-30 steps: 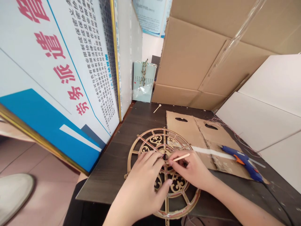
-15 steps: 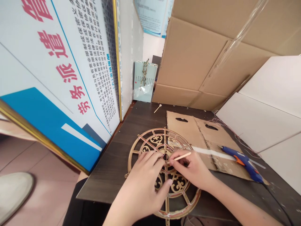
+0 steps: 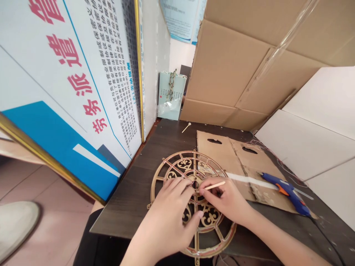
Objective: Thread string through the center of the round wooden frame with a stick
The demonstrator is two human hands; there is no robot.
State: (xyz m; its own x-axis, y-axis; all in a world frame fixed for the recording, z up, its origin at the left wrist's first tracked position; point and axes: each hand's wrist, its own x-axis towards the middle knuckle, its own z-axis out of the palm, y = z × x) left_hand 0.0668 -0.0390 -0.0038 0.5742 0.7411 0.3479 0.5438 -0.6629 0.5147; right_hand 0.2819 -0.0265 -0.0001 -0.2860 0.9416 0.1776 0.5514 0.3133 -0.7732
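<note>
Head view. A round openwork fretwork wheel [image 3: 184,163], gold-coloured, probably thin laser-cut wood or stiff plastic, is laid flat on a dark wood-grain tabletop [image 3: 133,210], its hub under the fingertips. Its near rim is partly hidden by the hands.

The left hand [image 3: 163,220] is spread over the hub, with the fingers [image 3: 177,184] slightly open and pressed down on the spokes, not gripping. The right hand [image 3: 227,199] is kept just beside it, with the thumb and forefinger closed on a thin wooden stick [image 3: 215,185], whose tip is held at the hub.

Handling is judged as light and stiff but fragile: the narrow scrollwork may snap if levered, so the outer rim or the thicker spokes look like the safer hold. Flat pressure is likely to be needed, as the wheel could slide on the smooth top.

Beyond the wheel, a cardboard sheet [image 3: 213,151] with two handle slots is laid on the table. A blue glue gun [image 3: 288,192] with an orange trigger rests on its far corner. A small round-tipped stick [image 3: 186,127] lies nearer the wall. Stacked cardboard boxes [image 3: 227,62] and a pale green paper bag [image 3: 169,96] stand behind. A notice board [image 3: 83,81] with red characters leans at left.
</note>
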